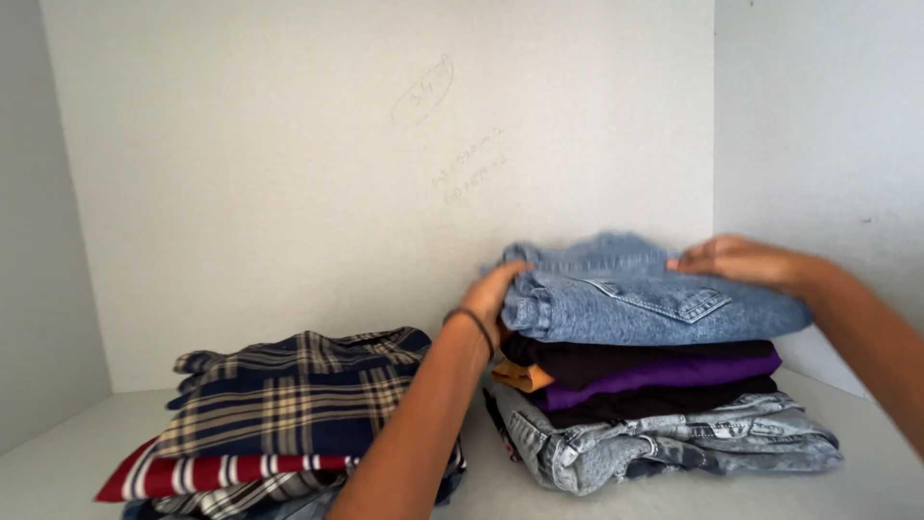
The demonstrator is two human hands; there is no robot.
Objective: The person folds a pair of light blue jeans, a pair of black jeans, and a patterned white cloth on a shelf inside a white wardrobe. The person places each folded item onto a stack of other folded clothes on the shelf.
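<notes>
Both hands on folded blue jeans (640, 294) topping right pile: left hand (494, 295) clasped near-left edge, right hand (736, 258) lay flat on far-right edge, fingers unclenched. Beneath hands: black, purple, orange garments, then acid-washed jeans (664, 441). Left of left hand, well apart: plaid shirt stack (289, 404). Side wall (828, 144) close beyond right hand; bare shelf gap between piles.

Your left hand (496, 294) is extended forward, fingers (518, 270) curled closed in a grip. Your right hand (736, 258) lies flat, palm down.
</notes>
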